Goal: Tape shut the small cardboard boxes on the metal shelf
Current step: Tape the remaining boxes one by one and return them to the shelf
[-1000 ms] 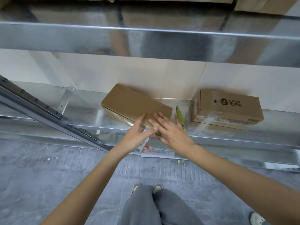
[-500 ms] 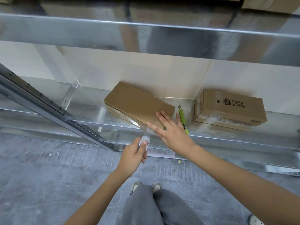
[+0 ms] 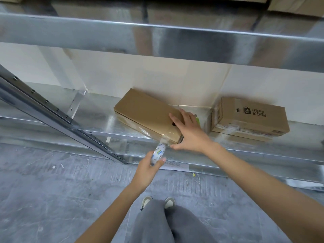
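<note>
On the metal shelf (image 3: pixel 98 120), head view: plain cardboard box (image 3: pixel 147 114) lies flat. Right hand (image 3: pixel 190 133) presses it, fingers spread straight. Left hand (image 3: pixel 149 170) grips tape roll (image 3: pixel 157 154), clear strip stretched to the box's near corner. Printed box (image 3: pixel 249 118) well right.

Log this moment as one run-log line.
left hand: holds clear tape roll | right hand: steadies plain brown cardboard box | tape: stretched to box corner
</note>
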### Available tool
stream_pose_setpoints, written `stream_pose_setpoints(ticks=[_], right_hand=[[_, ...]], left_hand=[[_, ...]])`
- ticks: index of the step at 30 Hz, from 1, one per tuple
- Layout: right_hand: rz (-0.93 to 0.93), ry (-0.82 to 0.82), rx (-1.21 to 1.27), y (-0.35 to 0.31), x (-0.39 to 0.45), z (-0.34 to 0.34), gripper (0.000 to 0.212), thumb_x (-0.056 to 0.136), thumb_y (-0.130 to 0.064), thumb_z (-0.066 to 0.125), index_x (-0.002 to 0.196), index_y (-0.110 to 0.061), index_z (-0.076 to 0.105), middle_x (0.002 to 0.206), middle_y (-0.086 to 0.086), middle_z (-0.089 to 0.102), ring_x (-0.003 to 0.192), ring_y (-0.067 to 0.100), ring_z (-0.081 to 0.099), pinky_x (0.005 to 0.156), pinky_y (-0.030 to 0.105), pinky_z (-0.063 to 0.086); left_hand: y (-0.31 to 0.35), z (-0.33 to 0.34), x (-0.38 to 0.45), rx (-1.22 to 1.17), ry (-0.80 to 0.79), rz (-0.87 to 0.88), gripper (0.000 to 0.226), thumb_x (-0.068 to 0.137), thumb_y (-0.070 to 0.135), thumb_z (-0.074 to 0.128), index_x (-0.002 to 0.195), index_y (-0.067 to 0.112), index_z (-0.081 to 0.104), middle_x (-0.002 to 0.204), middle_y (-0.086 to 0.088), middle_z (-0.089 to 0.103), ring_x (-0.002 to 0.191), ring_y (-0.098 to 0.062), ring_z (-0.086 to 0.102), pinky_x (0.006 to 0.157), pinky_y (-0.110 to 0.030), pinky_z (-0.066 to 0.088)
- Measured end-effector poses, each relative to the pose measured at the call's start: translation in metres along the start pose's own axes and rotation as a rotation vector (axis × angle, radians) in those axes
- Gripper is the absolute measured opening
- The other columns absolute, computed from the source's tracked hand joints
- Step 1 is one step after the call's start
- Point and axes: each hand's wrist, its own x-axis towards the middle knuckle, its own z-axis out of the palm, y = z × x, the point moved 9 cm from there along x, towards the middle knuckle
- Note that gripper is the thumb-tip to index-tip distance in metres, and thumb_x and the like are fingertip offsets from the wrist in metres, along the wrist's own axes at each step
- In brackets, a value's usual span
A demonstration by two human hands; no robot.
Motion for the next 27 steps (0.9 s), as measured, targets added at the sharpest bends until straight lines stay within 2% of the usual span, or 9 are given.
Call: stream_pose_setpoints(ticks=[3, 6, 10, 13, 16, 18, 21, 24, 27], right_hand=[[0.029, 0.079, 0.185, -0.002, -0.012, 0.001, 0.112, 0.063, -0.061, 0.076, 0.153, -0.033, 0.015, 0.158, 0.004, 0.005, 0.142, 0.026, 0.007, 0.116, 0.033, 0.002], [0.117, 0.136, 0.447, 0.002, -0.03, 0.006, 0.109, 0.056, -0.063, 0.076, 0.15, -0.035, 0.026, 0.15, -0.006, 0.02, 0.136, 0.012, 0.016, 0.107, 0.02, 0.008], [0.265, 0.045, 1.072, -0.001, -0.042, 0.024, 0.093, 0.053, -0.054, 0.076, 0.139, -0.029, 0.047, 0.13, -0.015, 0.053, 0.119, 0.0, 0.05, 0.1, 0.015, 0.035], [0.375, -0.043, 1.314, -0.008, -0.044, 0.041, 0.058, 0.058, -0.05, 0.073, 0.11, -0.026, 0.064, 0.099, -0.01, 0.071, 0.093, 0.008, 0.064, 0.089, 0.025, 0.046], [0.395, -0.067, 1.238, -0.009, -0.046, 0.041, 0.045, 0.073, -0.049, 0.067, 0.11, -0.024, 0.066, 0.105, -0.011, 0.072, 0.103, 0.011, 0.063, 0.087, 0.013, 0.043], [0.404, 0.009, 1.164, -0.007, -0.05, 0.033, 0.04, 0.083, -0.047, 0.069, 0.117, -0.026, 0.064, 0.106, -0.017, 0.071, 0.107, 0.008, 0.061, 0.089, 0.01, 0.044], [0.345, 0.288, 0.703, -0.008, -0.062, 0.001, 0.076, 0.081, -0.059, 0.064, 0.144, -0.025, 0.041, 0.142, -0.008, 0.05, 0.133, 0.011, 0.042, 0.113, 0.034, 0.03], [0.16, 0.337, 0.49, -0.038, -0.061, -0.013, 0.104, 0.066, -0.066, 0.067, 0.151, -0.026, 0.022, 0.155, -0.012, 0.028, 0.137, 0.01, 0.034, 0.109, 0.032, 0.034], [0.145, 0.314, 0.459, -0.044, -0.055, -0.011, 0.099, 0.068, -0.054, 0.075, 0.15, -0.029, 0.025, 0.156, -0.019, 0.022, 0.137, 0.005, 0.034, 0.1, 0.028, 0.042]], left_hand=[[0.006, -0.027, -0.02, 0.103, 0.161, 0.119, 0.025, 0.086, 0.026, 0.071, 0.093, 0.042, 0.053, 0.086, 0.01, 0.062, 0.077, -0.01, 0.058, 0.066, -0.023, 0.045], [0.033, -0.062, -0.044, 0.123, 0.403, 0.271, 0.032, 0.081, 0.024, 0.067, 0.094, 0.05, 0.053, 0.095, 0.019, 0.056, 0.089, -0.011, 0.055, 0.075, -0.019, 0.042], [0.053, -0.074, -0.046, -0.294, 0.534, 0.199, 0.04, 0.085, 0.012, 0.072, 0.115, 0.035, 0.057, 0.12, 0.007, 0.051, 0.113, -0.015, 0.054, 0.094, -0.028, 0.047], [0.076, -0.053, -0.032, -0.506, 0.483, 0.15, 0.039, 0.091, 0.017, 0.068, 0.125, 0.029, 0.055, 0.131, -0.004, 0.053, 0.118, -0.014, 0.057, 0.091, -0.021, 0.05], [0.095, -0.035, -0.014, -0.466, 0.429, 0.125, 0.028, 0.094, 0.007, 0.057, 0.12, 0.017, 0.06, 0.126, -0.012, 0.06, 0.117, -0.024, 0.059, 0.101, -0.045, 0.048], [0.103, -0.03, -0.01, -0.423, 0.434, 0.132, 0.038, 0.091, -0.003, 0.05, 0.113, 0.025, 0.063, 0.131, -0.013, 0.056, 0.121, -0.024, 0.056, 0.104, -0.047, 0.045], [0.109, -0.028, -0.012, -0.386, 0.468, 0.142, 0.051, 0.089, -0.006, 0.045, 0.1, 0.042, 0.06, 0.134, -0.012, 0.053, 0.122, -0.02, 0.054, 0.104, -0.038, 0.045], [0.105, -0.029, -0.012, -0.387, 0.481, 0.12, 0.046, 0.089, -0.005, 0.045, 0.103, 0.035, 0.06, 0.131, -0.012, 0.055, 0.122, -0.023, 0.054, 0.105, -0.044, 0.044], [0.102, -0.029, -0.012, -0.434, 0.45, 0.101, 0.038, 0.09, -0.008, 0.043, 0.106, 0.022, 0.061, 0.118, -0.011, 0.063, 0.112, -0.027, 0.059, 0.1, -0.054, 0.046]])
